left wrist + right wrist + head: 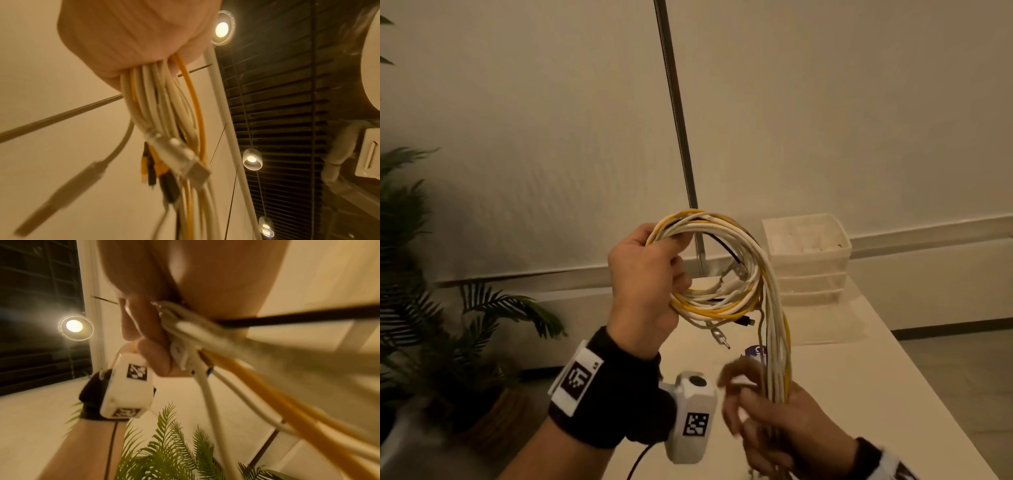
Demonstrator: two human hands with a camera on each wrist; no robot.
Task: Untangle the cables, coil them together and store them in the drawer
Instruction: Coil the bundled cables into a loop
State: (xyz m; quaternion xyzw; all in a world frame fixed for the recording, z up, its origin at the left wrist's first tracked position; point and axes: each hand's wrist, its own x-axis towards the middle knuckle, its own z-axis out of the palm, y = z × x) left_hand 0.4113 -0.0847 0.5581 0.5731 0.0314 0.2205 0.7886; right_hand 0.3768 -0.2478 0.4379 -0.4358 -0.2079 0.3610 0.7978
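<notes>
A person's two hands hold a bundle of cables (pixel 726 260) in the air above a white counter (pixel 859 383), seen from a head camera looking down. The cables are mostly white, with some yellow strands and at least one thin black one. The left hand (pixel 645 284), raised and wearing a black wrist strap with a white camera unit, has its fingers curled tightly round one side of a coiled loop of the cables. From the top of that loop a thick group of strands arches over and drops straight down into the right hand (pixel 774 425), which is lower and nearer the viewer, its fingers wrapped round the hanging strands. Several loose cable ends with plugs dangle just below the loop, including a metal jack plug (pixel 719 335).

The left wrist view shows the cables emerging from the closed left hand (pixel 131 35), with a clear plug (pixel 180 159) and yellow and black connectors hanging blurred. The right wrist view shows the right hand (pixel 152 331) gripping white and yellow strands that blur away to the lower right.

At the far end of the counter, against the wall, stands a white stacked drawer unit (pixel 810 258), well apart from the hands. A green palm-like plant (pixel 431 308) stands to the left, and a thin metal pole (pixel 678 120) rises behind the counter
</notes>
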